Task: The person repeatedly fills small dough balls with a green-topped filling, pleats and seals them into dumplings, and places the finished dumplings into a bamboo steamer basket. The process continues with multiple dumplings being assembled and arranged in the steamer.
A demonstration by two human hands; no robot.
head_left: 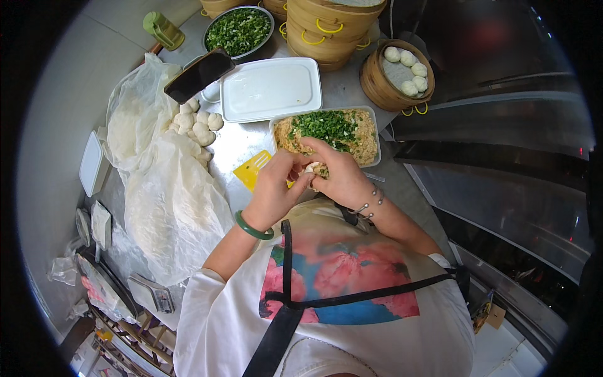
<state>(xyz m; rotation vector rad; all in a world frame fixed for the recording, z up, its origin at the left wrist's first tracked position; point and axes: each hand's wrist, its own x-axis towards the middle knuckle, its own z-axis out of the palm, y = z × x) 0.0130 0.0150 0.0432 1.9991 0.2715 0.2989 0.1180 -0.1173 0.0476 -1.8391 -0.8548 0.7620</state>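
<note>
Between both hands, just in front of my body, is a small filled bun [318,170] with its filling showing at the top. My left hand [281,176] pinches the dough edge with thumb and fingers. My right hand [337,169] curls round the bun from the other side. Beyond my hands lies a plastic tub of pale filling [367,136], partly topped with chopped green onion [325,125]. A yellow plastic scraper [249,170] lies on the metal table, partly hidden by my left hand. Pale dough balls [202,132] are piled to the left, partly beside plastic sheeting.
A bamboo steamer [370,77] holds several shaped buns [408,59] at the back right. Stacked steamers [306,47], a bowl of chopped green onion [238,32], a white lid [271,89] and a phone [200,75] stand or lie behind. Plastic sheeting [174,207] and a kitchen scale [150,293] are left.
</note>
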